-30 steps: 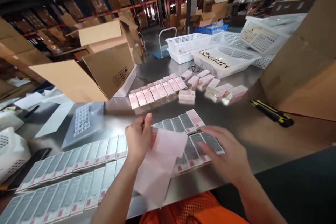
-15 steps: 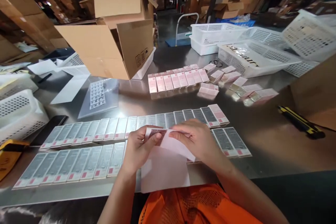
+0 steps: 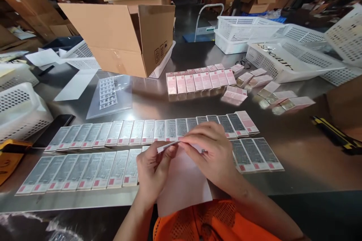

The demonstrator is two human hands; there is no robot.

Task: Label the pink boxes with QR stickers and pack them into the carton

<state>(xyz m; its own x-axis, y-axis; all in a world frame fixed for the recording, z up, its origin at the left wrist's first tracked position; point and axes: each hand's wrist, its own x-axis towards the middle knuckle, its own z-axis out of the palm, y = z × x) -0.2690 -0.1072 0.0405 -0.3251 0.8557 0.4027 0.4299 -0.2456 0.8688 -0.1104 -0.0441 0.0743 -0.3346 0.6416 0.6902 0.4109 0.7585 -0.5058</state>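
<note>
My left hand (image 3: 154,169) and my right hand (image 3: 210,150) both pinch the top edge of a pale pink sheet (image 3: 183,186) that hangs down toward my lap at the near edge of the steel table (image 3: 299,150). Under and around my hands lie two long rows of flat grey-and-pink boxes (image 3: 93,148), laid side by side face up. Farther back stands a shorter row of pink boxes (image 3: 198,81), with loose pink boxes (image 3: 271,92) scattered to its right.
An open cardboard carton (image 3: 124,35) sits at the back left, a clear bag of labels (image 3: 109,94) in front of it. White mesh baskets (image 3: 254,34) stand at the back right and one (image 3: 19,109) at the left. A yellow-black utility knife (image 3: 333,135) lies at right.
My right hand left the boxes and came to the sheet's top edge beside my left hand. The view tilted down and the hands shifted slightly right.
</note>
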